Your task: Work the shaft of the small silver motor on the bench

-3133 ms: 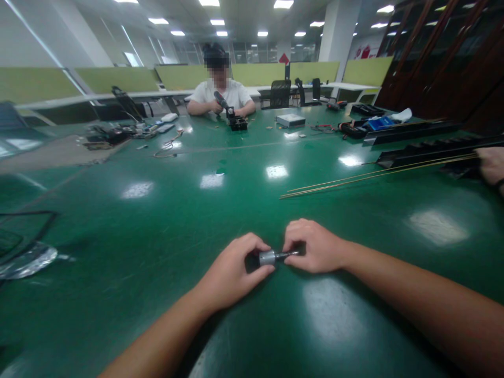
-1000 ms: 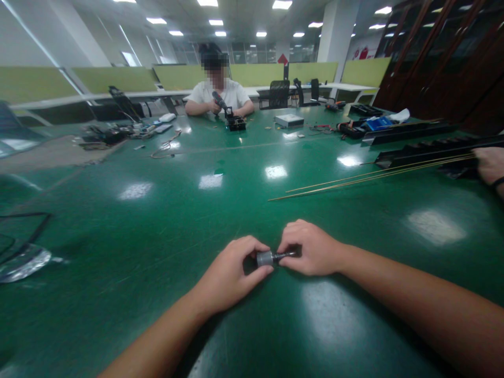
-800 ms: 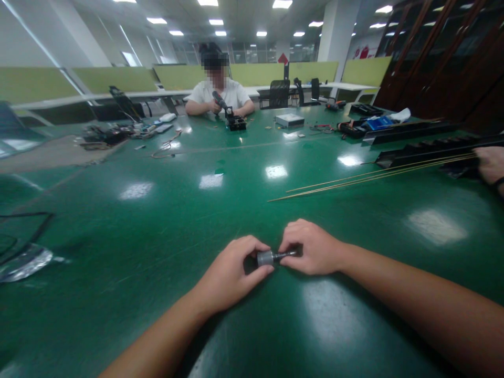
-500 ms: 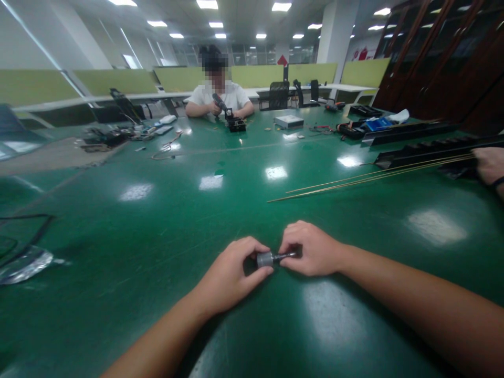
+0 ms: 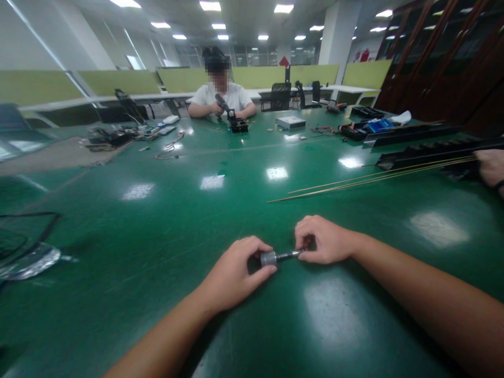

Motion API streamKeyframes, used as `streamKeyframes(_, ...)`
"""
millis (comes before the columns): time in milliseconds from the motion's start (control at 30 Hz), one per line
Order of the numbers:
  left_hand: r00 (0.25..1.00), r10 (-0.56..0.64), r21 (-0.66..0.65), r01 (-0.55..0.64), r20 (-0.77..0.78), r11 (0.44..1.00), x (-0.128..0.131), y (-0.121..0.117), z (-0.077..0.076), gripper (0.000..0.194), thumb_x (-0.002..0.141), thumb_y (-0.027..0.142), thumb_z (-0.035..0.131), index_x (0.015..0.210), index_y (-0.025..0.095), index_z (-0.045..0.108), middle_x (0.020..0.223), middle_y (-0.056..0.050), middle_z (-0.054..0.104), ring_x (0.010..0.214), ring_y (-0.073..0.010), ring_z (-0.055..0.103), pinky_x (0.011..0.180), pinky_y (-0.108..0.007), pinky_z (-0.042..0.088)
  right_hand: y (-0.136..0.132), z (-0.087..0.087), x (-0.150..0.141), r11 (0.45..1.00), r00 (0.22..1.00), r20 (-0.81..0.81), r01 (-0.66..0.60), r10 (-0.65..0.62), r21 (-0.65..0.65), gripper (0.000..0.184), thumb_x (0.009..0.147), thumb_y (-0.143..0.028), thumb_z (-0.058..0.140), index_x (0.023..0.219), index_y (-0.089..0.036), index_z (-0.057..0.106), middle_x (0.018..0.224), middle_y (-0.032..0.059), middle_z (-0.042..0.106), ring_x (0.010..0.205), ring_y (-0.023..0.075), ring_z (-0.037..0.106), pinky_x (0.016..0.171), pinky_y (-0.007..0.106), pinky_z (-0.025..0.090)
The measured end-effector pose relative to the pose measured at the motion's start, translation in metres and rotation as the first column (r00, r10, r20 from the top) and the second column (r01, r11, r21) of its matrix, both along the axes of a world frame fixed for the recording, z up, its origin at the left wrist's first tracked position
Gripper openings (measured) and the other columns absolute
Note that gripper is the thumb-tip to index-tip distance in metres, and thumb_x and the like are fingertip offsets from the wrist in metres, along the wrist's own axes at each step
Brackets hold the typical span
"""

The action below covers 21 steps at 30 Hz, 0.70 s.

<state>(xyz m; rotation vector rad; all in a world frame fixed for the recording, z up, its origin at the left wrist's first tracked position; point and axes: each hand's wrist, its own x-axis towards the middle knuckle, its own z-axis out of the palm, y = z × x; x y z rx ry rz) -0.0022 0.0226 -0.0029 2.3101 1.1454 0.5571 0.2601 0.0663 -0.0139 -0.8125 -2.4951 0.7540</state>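
My left hand [image 5: 238, 270] is closed on a short grey metal cylinder [image 5: 268, 258], thumb on the near side and fingers on the far side. A thin, dark and shiny shaft [image 5: 286, 255] sticks out of the cylinder to the right; I cannot tell whether both are one piece. At the shaft's far end, my right hand [image 5: 325, 240] is pinched, with thumb and forefinger on the tip. The tip itself is partly hidden by those fingers. Both hands are low over the green tabletop [image 5: 220, 220].
Thin brass-coloured rods [image 5: 334, 188] reach in from the right, beside another person's hand [image 5: 490, 167] and black channels [image 5: 413, 156]. Across the table a person [image 5: 222, 97] holds a tool over a black device [image 5: 238, 125]. Silvery crumpled material [image 5: 33, 262] lies at the left.
My right hand has slid right along the shaft to its end, so more of the shaft shows. The left hand keeps its grip on the cylinder.
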Motion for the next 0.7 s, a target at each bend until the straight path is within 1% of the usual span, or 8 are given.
streamKeyframes(167,1.0,-0.005,-0.004,0.005,0.003,1.0,0.0,-0.001,0.0,0.02,0.086,0.029,0.069,0.104,0.021,0.065,0.099,-0.004,0.067,0.091,-0.0213,0.062,0.084,-0.035,0.048,0.007,0.0,0.01,0.995,1.0,0.01,0.017,-0.016,-0.103,0.006,0.069,-0.019,0.07,0.069,-0.016,0.065,0.068,-0.0005,0.062,0.063,0.0122,0.056,0.062,0.024,0.044)
streamKeyframes(333,1.0,-0.003,-0.009,0.003,0.01,1.0,0.0,-0.002,0.002,0.019,0.085,0.029,0.07,0.102,0.021,0.065,0.098,-0.004,0.068,0.09,-0.0213,0.063,0.083,-0.034,0.048,0.007,0.001,0.011,0.993,1.0,0.002,0.013,-0.013,-0.122,0.007,0.069,-0.018,0.07,0.069,-0.016,0.064,0.068,-0.0006,0.062,0.063,0.0119,0.056,0.062,0.023,0.044)
streamKeyframes(433,1.0,0.002,-0.015,-0.001,0.011,1.0,0.0,-0.002,0.002,0.02,0.085,0.029,0.07,0.102,0.021,0.065,0.098,-0.004,0.067,0.09,-0.0213,0.062,0.083,-0.034,0.047,0.005,0.001,0.008,0.996,1.0,0.003,-0.001,0.001,-0.093,0.008,0.068,-0.018,0.072,0.069,-0.016,0.065,0.067,-0.0008,0.062,0.063,0.0121,0.056,0.065,0.025,0.044)
streamKeyframes(533,1.0,-0.001,-0.014,0.001,0.015,1.0,-0.001,-0.001,-0.001,0.02,0.085,0.029,0.069,0.103,0.021,0.064,0.098,-0.003,0.067,0.09,-0.0209,0.062,0.083,-0.034,0.046,-0.002,-0.001,-0.004,0.999,1.0,-0.012,-0.005,0.004,-0.046,0.009,0.071,-0.021,0.074,0.071,-0.016,0.067,0.068,-0.0008,0.063,0.064,0.0125,0.057,0.068,0.026,0.044)
streamKeyframes(633,0.999,-0.028,0.007,0.028,0.017,1.0,0.0,-0.001,-0.003,0.021,0.084,0.025,0.071,0.103,0.021,0.064,0.099,-0.003,0.066,0.091,-0.0206,0.061,0.083,-0.033,0.044,-0.012,-0.005,-0.022,0.998,0.998,-0.062,0.036,-0.033,0.051,0.009,0.074,-0.023,0.074,0.073,-0.016,0.068,0.069,-0.0002,0.064,0.067,0.0132,0.058,0.07,0.027,0.042)
streamKeyframes(700,0.998,-0.061,0.023,0.06,0.029,0.998,0.0,-0.001,-0.003,0.02,0.083,0.022,0.071,0.102,0.021,0.063,0.099,-0.003,0.065,0.093,-0.0201,0.06,0.084,-0.032,0.044,-0.019,-0.007,-0.032,0.992,0.994,-0.097,0.061,-0.05,0.11,0.007,0.076,-0.022,0.072,0.075,-0.016,0.069,0.069,0.0013,0.064,0.068,0.0141,0.057,0.066,0.027,0.041)
